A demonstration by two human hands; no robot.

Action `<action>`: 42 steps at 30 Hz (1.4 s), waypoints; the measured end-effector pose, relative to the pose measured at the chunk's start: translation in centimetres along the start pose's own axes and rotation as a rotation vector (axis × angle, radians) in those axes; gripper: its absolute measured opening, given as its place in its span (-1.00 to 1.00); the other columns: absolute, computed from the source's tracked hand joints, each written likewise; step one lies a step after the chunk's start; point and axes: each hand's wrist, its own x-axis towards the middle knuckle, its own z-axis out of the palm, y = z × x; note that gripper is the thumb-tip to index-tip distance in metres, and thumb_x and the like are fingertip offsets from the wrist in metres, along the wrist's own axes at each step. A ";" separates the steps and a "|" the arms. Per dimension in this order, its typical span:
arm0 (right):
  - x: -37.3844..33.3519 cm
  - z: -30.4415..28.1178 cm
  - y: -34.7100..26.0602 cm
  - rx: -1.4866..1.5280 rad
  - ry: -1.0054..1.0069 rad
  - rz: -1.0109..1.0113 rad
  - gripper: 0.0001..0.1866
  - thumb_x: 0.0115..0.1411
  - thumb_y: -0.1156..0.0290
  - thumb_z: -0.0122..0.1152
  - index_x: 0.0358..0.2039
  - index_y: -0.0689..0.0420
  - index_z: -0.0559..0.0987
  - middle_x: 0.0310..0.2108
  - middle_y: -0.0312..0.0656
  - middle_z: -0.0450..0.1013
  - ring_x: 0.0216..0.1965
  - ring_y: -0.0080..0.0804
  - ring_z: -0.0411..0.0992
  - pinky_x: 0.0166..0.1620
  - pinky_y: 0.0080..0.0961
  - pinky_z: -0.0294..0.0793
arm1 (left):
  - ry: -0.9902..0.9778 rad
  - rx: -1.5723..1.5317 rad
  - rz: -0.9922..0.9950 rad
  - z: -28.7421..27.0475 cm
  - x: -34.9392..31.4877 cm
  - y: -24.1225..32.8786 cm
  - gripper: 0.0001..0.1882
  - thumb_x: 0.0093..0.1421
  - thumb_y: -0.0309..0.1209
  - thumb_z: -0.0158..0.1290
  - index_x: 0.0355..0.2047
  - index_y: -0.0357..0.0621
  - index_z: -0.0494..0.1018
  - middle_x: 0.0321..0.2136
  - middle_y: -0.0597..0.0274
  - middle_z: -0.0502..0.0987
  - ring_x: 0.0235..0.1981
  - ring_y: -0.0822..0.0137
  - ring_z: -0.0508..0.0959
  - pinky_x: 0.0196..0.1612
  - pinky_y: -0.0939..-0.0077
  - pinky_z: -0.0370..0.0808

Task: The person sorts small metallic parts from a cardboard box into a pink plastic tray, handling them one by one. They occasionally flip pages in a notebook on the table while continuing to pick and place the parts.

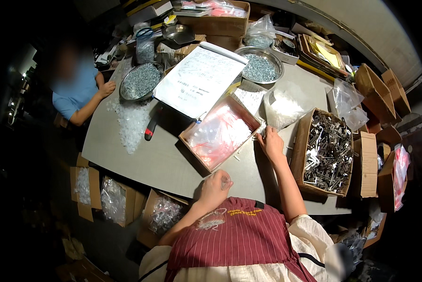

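My left hand point(213, 190) is closed at the table's near edge. A small clear plastic bag point(226, 182) shows between its thumb and fingers. My right hand point(272, 144) reaches past the right side of an open cardboard box point(202, 163), its fingers bent together at small white plastic pieces point(262, 126). What those fingertips grip is too small to make out. Inside the box lie clear bags with red edges point(220, 134). Just beyond my right hand stands a bulging clear bag of white parts point(281, 109).
A carton of black and white parts point(328, 155) stands to the right. Two metal bowls of screws point(142, 82) point(262, 67), a written pad point(197, 82), a red-and-black knife point(150, 129) and scattered clear pieces point(132, 123) occupy the table. Another person point(77, 91) sits at the left.
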 end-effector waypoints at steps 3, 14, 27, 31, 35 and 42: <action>-0.2 0.8 1.7 0.018 -0.013 -0.132 -0.67 0.26 0.21 0.27 -0.19 0.24 0.54 -0.28 0.07 0.53 -0.25 0.16 0.53 -0.19 -0.09 0.54 | -0.050 0.005 0.029 -0.2 0.1 0.0 -0.80 0.15 -0.44 0.24 -0.28 -0.18 0.46 -0.37 0.03 0.60 -0.27 -0.05 0.61 -0.19 0.12 0.50; -4.1 -2.0 2.6 0.625 0.002 0.090 -0.77 0.25 0.52 0.24 -0.08 0.24 0.66 -0.30 -0.09 0.66 -0.27 -0.46 0.63 -0.13 -0.52 0.57 | -0.057 -0.069 0.018 0.8 1.0 -0.3 -0.81 0.16 -0.48 0.23 -0.24 -0.19 0.47 -0.33 0.02 0.62 -0.23 0.02 0.66 -0.19 0.24 0.56; -9.7 -10.7 -7.3 0.554 -0.248 -0.656 -0.52 0.01 0.76 0.13 -0.01 0.21 0.57 -0.16 0.01 0.50 -0.11 0.01 0.49 -0.04 -0.26 0.51 | -0.127 -0.322 0.005 1.7 3.2 1.7 -0.73 0.10 -0.53 0.23 -0.19 -0.21 0.46 -0.32 0.07 0.61 -0.26 0.18 0.65 -0.18 0.35 0.52; -8.8 -10.0 -8.1 0.616 -0.247 -0.787 -0.51 -0.02 0.72 0.18 0.00 0.20 0.60 -0.13 -0.02 0.52 -0.14 -0.05 0.51 -0.08 -0.27 0.53 | -0.037 -0.328 0.058 2.2 2.7 0.3 -0.70 0.09 -0.52 0.25 -0.17 -0.22 0.46 -0.31 0.06 0.62 -0.24 0.19 0.66 -0.17 0.34 0.53; -5.5 -8.6 -9.1 0.655 -0.237 -0.597 -0.57 0.05 0.70 0.21 -0.02 0.18 0.61 -0.16 -0.05 0.53 -0.24 -0.20 0.56 -0.23 -0.38 0.57 | 0.023 -0.301 -0.012 1.6 1.7 -0.3 -0.66 0.08 -0.47 0.31 -0.16 -0.23 0.47 -0.32 0.07 0.63 -0.25 0.20 0.66 -0.18 0.35 0.55; -0.1 -1.2 -12.2 0.384 -0.198 -0.665 -0.66 0.13 0.51 0.31 -0.05 0.17 0.55 -0.22 -0.04 0.44 -0.28 -0.14 0.53 -0.21 -0.28 0.56 | -0.020 -0.474 -0.017 0.1 0.8 -0.3 -0.79 0.17 -0.50 0.26 -0.21 -0.19 0.49 -0.36 0.26 0.60 -0.30 0.44 0.59 -0.16 0.51 0.50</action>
